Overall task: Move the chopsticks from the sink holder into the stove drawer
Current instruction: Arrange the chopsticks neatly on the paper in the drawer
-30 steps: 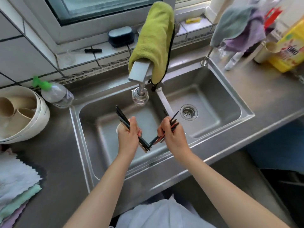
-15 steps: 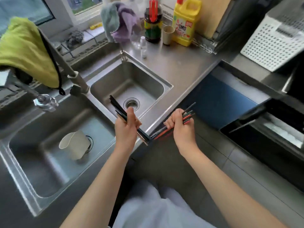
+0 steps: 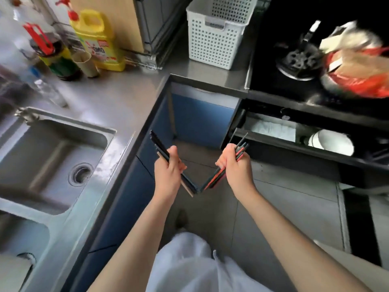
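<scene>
My left hand (image 3: 169, 172) is closed around a bundle of dark chopsticks (image 3: 159, 145) that sticks up to the left and down past my palm. My right hand (image 3: 235, 167) grips a second bundle of black and red chopsticks (image 3: 214, 178), its lower ends almost meeting the left bundle in a V. Both hands hover over the floor in the corner between the counters. The stove drawer (image 3: 294, 147) stands pulled open just right of my right hand, under the black cooktop, with a white bowl (image 3: 330, 142) and a white cloth inside. The sink holder is out of view.
A steel double sink (image 3: 48, 152) lies at the left. Bottles, a yellow detergent jug (image 3: 99, 39) and a cup stand at the back of the counter. A white perforated basket (image 3: 216, 32) sits beside the stove, where a red-orange bag (image 3: 357, 74) rests. Blue cabinet doors (image 3: 200, 121) fill the corner.
The view has swung right from the sink to the corner and the stove. Both hands have carried their chopstick bundles away from the sink, and the open drawer has come into view.
</scene>
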